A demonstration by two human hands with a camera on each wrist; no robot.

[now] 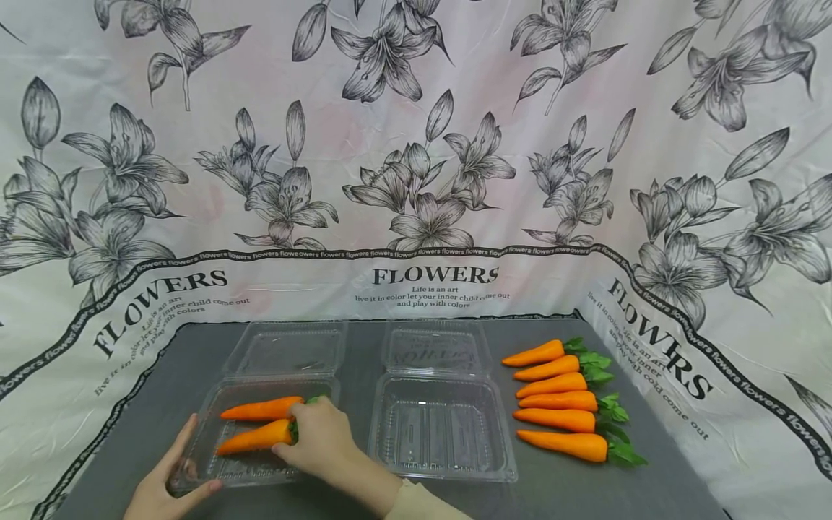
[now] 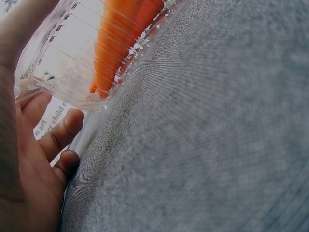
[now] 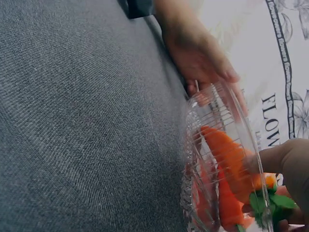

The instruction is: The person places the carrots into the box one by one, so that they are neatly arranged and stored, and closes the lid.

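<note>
A clear plastic clamshell container (image 1: 260, 475) lies with its lid (image 1: 292, 352) folded back at the left of the table. Inside it, an orange carrot (image 1: 256, 411) lies behind a second carrot (image 1: 253, 438), both tips pointing left. My right hand (image 1: 328, 437) pinches the nearer carrot by its leafy end; green leaves (image 3: 275, 207) show by the fingers in the right wrist view. At the container's front left corner, my left hand (image 1: 162, 473) holds it between thumb and fingers. The left wrist view shows this left hand (image 2: 48, 145) with some fingers clear of the plastic wall.
A second clear container (image 1: 507, 473), also with its lid back, stands right of the first with nothing in it. Several carrots (image 1: 559, 401) lie in a column at the table's right, leaves to the right. A flower-printed cloth (image 1: 429, 289) hangs behind the grey tabletop (image 1: 354, 361).
</note>
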